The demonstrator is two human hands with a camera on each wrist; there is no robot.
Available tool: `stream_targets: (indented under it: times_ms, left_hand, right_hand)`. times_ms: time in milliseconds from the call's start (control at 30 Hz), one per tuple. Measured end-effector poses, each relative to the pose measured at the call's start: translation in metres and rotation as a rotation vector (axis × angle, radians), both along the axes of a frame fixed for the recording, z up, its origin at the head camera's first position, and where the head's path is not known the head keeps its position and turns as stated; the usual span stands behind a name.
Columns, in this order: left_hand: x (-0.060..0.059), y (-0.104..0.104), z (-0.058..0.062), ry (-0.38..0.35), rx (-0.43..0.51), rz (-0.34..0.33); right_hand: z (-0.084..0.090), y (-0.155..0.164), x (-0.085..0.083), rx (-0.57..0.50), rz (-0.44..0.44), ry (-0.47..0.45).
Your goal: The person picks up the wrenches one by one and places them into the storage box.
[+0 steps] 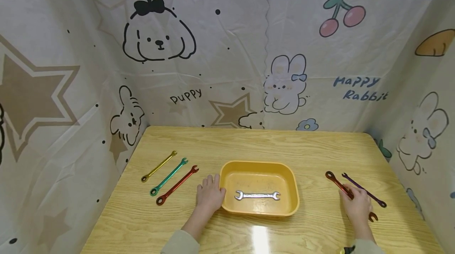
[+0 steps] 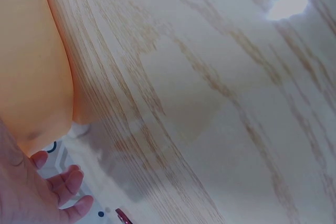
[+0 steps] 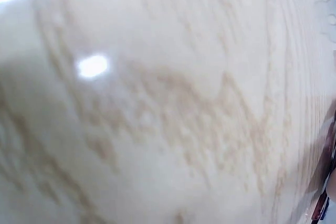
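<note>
My right hand (image 1: 357, 204) grips a copper-red combination wrench (image 1: 335, 181) at the right of the table; its ring end points up-left and its open end shows below the hand. Beside that hand lies a purple wrench (image 1: 374, 197), partly hidden by it. My left hand (image 1: 209, 194) rests at the left side of a yellow-orange plastic tray (image 1: 259, 163), thumb against the rim. In the left wrist view the left fingers (image 2: 68, 184) are slightly bent, with nothing between them. A silver double open-ended wrench (image 1: 257, 196) lies flat inside the tray.
On the table's left lie a yellow wrench (image 1: 158, 166), a green wrench (image 1: 169, 176) and a red wrench (image 1: 177, 185), side by side at a slant. A patterned cloth (image 1: 227, 68) stands behind the wooden table (image 1: 249, 137) and along its sides.
</note>
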State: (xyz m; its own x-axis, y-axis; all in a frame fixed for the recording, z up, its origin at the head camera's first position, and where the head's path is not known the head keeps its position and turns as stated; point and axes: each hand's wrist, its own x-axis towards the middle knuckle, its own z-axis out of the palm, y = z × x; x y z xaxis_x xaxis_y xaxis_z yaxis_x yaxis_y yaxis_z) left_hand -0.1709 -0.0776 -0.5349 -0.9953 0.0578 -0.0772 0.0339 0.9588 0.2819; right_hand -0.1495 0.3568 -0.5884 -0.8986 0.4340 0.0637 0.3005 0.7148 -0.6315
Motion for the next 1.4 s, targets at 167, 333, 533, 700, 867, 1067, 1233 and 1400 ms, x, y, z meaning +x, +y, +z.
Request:
stream_targets:
  times_ms: [167, 333, 533, 700, 867, 1067, 1233, 1400]
  left_hand:
    - [-0.002, -0.001, -0.003, -0.001, -0.011, 0.001]
    - [-0.003, -0.001, -0.003, -0.001, -0.012, 0.002]
    - [-0.003, -0.001, -0.003, -0.004, -0.008, 0.001]
    - [-0.003, -0.001, -0.003, -0.008, -0.01, 0.004]
    - [-0.002, 0.0, -0.002, -0.005, -0.005, 0.005]
    - [-0.002, 0.0, -0.003, 0.0, -0.003, 0.008]
    - [-0.002, 0.0, -0.003, 0.002, -0.003, 0.007]
    - [-0.002, 0.0, -0.002, 0.003, 0.007, 0.006]
  right_hand:
    - [0.003, -0.002, -0.003, -0.012, -0.012, 0.012]
    - [0.003, -0.003, -0.003, -0.014, -0.029, 0.018]
    - [0.003, -0.004, -0.002, -0.009, -0.035, 0.028]
    - [0.002, -0.004, -0.001, -0.013, -0.036, 0.057]
    - [0.003, -0.006, 0.0, -0.02, -0.042, 0.082]
    - [0.002, -0.007, 0.0, -0.003, -0.033, 0.102]
    - [-0.004, -0.006, -0.002, 0.019, -0.027, 0.124]
    - [-0.007, -0.004, -0.003, 0.036, -0.016, 0.117]
